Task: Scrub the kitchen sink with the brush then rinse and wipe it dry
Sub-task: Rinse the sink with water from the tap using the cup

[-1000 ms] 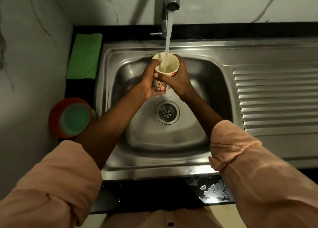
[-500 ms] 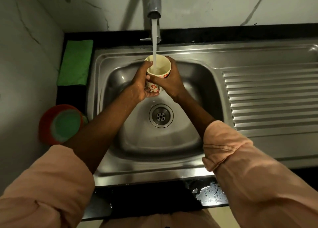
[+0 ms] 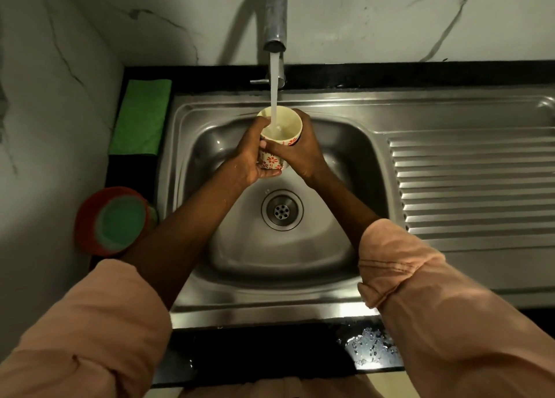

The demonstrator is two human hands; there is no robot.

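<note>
Over the sink, left hand and right hand hold a cup, fingers curled round it, under tap water; green cloth at ten o'clock.

This is a home kitchen, at the washing-up corner. A stainless steel sink fills the middle of the frame, with a round drain in its bowl and a ribbed draining board pressed into the same sheet on the right. A metal tap comes down from the top centre with water running from it. The sink is set into a black stone counter, wet with droplets at the lower right. White marble-look wall tiles with grey veins stand behind and at the left. A folded green cloth lies at the upper left of the counter, and an orange bowl sits below it.
</note>
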